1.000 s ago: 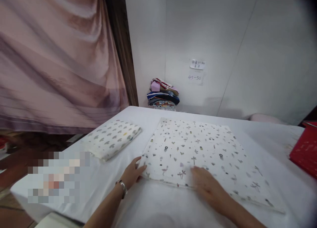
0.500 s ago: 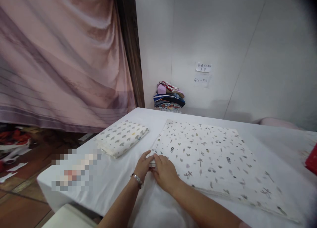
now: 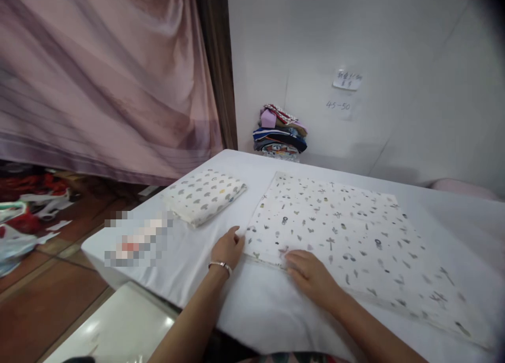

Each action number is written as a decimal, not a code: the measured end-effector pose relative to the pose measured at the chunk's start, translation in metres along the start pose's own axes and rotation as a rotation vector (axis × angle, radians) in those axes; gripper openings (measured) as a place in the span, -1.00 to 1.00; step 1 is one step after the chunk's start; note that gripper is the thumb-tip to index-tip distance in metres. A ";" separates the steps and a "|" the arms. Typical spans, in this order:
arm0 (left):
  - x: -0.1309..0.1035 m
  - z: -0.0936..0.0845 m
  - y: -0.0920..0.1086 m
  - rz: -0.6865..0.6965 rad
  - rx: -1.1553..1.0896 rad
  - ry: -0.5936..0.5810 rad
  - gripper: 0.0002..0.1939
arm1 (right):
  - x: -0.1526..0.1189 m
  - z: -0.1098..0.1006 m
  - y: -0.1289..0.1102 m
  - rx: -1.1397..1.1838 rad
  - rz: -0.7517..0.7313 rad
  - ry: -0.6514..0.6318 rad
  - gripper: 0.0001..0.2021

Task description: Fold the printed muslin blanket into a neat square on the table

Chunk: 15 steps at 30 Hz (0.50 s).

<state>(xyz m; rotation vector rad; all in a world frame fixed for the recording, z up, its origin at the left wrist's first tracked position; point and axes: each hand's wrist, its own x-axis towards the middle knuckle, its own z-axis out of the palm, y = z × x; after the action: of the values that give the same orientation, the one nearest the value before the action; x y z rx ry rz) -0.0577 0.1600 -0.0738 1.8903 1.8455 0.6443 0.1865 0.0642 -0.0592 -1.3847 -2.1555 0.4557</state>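
A large white cloth (image 3: 347,231) printed with small plants, rainbows and other motifs lies spread in a folded rectangle on the white-covered table. At its near left corner, my left hand (image 3: 229,247) rests side-on with a bracelet at the wrist. Its fingers reach against the corner, thumb and forefinger a little apart. My right hand (image 3: 313,279) lies on the near edge of the same cloth, fingers stretched leftward and partly hidden beneath the hand. Farther left sits a smaller folded cloth (image 3: 205,194) with grey cloud-like shapes.
The white table (image 3: 181,263) has its left edge near me, beside a pale glossy seat (image 3: 114,326). A stack of folded fabrics (image 3: 280,131) stands beyond the far edge, against the wall. A blurred-out patch (image 3: 138,239) covers something on the table's left. Pink curtain (image 3: 118,79) hangs behind.
My hands were together at the cloth's near left corner. The right has moved rightward along the near edge, while the left stays at the corner, which now lies flat. The view has shifted.
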 end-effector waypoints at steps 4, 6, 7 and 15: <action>-0.006 -0.002 -0.002 0.035 -0.091 0.090 -0.70 | -0.019 -0.005 0.021 -0.012 0.076 0.069 -0.77; -0.013 -0.003 -0.002 0.084 -0.169 0.125 -0.75 | -0.021 -0.004 0.023 -0.022 0.089 0.075 -0.78; -0.017 -0.003 -0.001 0.121 -0.205 0.130 -0.78 | -0.021 -0.002 0.022 -0.026 0.084 0.070 -0.78; -0.040 0.003 0.002 0.378 -0.167 0.053 -0.77 | -0.013 0.005 0.004 -0.133 -0.004 0.031 -0.83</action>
<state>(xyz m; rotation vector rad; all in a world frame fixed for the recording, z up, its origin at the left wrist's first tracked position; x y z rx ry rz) -0.0546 0.1196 -0.0769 2.1411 1.4196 0.9464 0.1908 0.0546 -0.0685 -1.4482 -2.1968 0.2917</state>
